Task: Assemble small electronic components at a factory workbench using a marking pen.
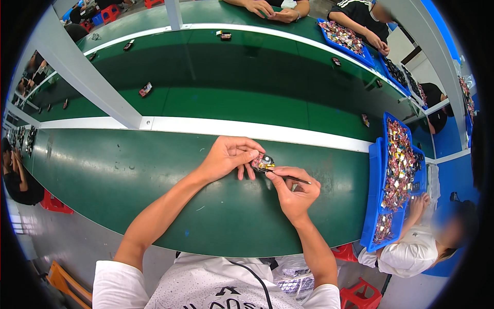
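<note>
Over the green table [170, 180], my left hand [228, 157] is closed on a small black device [263, 162] with pink and yellow parts showing in its open face. Its thumb and fingers grip the device at the left side. Between the thumb and fingers of my right hand [297, 191] is a slender black stick-like tool [297, 179], held at a slant. The tool's left end reaches the lower right edge of the device. Whether it is a pair of tweezers or a single rod, I cannot tell.
Blue bins [380, 193] of small pink-and-white wired parts stand at the right. Beyond a white rail [195, 125], a green conveyor belt [221, 103] carries several scattered small devices. A white post [85, 74] rises at the left. Co-workers sit across and to the right.
</note>
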{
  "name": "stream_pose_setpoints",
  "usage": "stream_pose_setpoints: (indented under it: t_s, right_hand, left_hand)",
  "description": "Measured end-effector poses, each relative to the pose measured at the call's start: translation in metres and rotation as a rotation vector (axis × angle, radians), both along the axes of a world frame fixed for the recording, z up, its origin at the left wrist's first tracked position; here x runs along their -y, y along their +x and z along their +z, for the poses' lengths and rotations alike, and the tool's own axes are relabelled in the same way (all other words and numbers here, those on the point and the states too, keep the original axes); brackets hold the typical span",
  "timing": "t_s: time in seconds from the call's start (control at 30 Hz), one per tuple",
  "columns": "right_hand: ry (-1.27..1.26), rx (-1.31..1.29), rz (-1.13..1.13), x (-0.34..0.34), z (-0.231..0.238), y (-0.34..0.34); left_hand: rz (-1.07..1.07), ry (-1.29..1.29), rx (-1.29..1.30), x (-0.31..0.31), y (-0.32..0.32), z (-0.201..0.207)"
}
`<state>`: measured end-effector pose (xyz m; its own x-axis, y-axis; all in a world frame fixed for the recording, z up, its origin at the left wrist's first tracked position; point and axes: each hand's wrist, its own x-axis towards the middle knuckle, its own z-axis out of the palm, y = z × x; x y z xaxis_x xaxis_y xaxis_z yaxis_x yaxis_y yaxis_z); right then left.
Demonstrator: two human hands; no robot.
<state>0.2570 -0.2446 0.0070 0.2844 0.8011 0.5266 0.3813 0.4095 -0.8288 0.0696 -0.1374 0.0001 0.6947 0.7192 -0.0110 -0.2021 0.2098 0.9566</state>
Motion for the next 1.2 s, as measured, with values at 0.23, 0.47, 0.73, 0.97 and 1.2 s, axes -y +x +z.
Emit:
stream_pose_setpoints:
  t_s: [0.23, 0.47, 0.73, 0.97, 1.2]
  right_hand:
    - [-0.043, -0.006, -0.013, 0.0008, -0.0008, -0.0021]
    - [-0.084, -0.043, -0.036, 0.0008, -0.0003, -0.0036]
    - [-0.165, -0.094, -0.045, 0.0019, -0.0011, -0.0045]
    - [-0.237, -0.236, -0.014, 0.001, -0.0013, -0.0047]
    - [-0.193, -0.175, -0.019, 0.0003, 0.0013, -0.0033]
  left_hand:
    - [-0.003, -0.018, -0.001, -0.0006, -0.0012, 0.0002]
    - [-0.009, -0.028, -0.003, -0.0006, -0.0016, 0.0038]
    - [0.0, -0.042, -0.022, -0.0006, 0.0002, 0.0001]
    - [0.021, -0.038, -0.046, 0.0004, 0.0009, -0.001]
    - [0.048, -0.061, -0.023, -0.0009, -0.0003, 0.0007]
